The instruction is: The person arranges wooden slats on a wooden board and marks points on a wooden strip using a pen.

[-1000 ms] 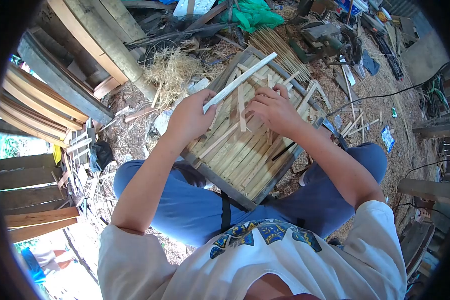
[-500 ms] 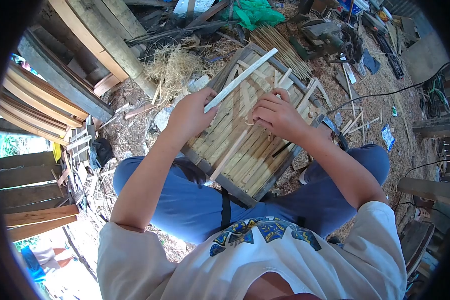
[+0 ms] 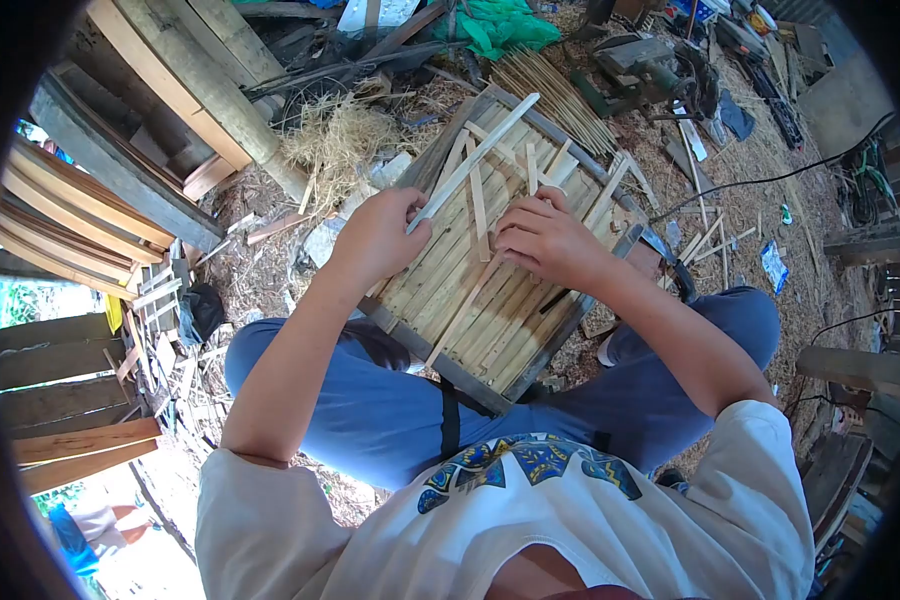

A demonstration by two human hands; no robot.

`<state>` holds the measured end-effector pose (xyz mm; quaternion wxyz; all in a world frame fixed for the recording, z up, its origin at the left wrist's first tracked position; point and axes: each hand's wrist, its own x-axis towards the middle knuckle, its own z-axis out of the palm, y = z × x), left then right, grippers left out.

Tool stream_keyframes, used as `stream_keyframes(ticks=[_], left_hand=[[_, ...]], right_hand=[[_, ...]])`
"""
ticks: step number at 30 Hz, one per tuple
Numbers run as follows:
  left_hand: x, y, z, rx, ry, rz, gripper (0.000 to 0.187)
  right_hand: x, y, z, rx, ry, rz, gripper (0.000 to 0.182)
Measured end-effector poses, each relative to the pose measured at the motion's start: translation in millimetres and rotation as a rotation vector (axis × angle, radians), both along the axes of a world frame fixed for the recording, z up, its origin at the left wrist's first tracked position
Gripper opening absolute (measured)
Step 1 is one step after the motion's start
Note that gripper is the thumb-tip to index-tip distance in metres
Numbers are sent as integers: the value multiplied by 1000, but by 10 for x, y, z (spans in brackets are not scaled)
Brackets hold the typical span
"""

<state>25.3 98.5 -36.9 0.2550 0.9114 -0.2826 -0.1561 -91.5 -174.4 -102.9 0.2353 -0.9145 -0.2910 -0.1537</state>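
Note:
My left hand (image 3: 382, 232) is closed around the near end of a long pale strip (image 3: 478, 160), which slants up and away over a slatted wooden board (image 3: 410, 285). The board lies between my bent legs. Over its middle, my right hand (image 3: 550, 238) is closed, fingers curled down at the upper end of a thin wooden strip (image 3: 462, 318). The fingertips partly hide that end. Other short wooden strips (image 3: 477, 190) lie crossed on the far half of the board. A small dark stick-like piece (image 3: 554, 300) is below my right wrist.
A heap of shavings (image 3: 345, 140) and a bundle of thin sticks (image 3: 555, 95) lie beyond the board. Farther right stands a dark metal machine (image 3: 650, 75), with a black cable (image 3: 770, 178) crossing the floor. Stacked timber (image 3: 80, 210) is on the left.
My right hand has shifted slightly left and down, and the thin strip at its fingers has moved a little across the board. My left hand keeps its grip on the pale strip.

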Motion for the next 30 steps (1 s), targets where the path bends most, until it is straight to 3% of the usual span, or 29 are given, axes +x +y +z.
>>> stream_keyframes(ticks=[8, 14, 23, 26, 30], left_hand=[[-31, -21, 31, 58, 5, -42, 33], [-65, -32, -32, 34, 13, -90, 46], [-64, -74, 9, 71, 31, -112, 50], [-102, -100, -40, 27, 12, -129, 46], [-245, -179, -163, -10, -110, -227, 40]], right_hand=[[-43, -85, -28, -3, -15, -172, 22], [-83, -140, -32, 6, -30, -253, 22], [-132, -194, -74, 137, 28, -178, 24], [-113, -236, -68, 166, -56, -287, 24], [-118, -359, -33, 107, 112, -382, 29]])
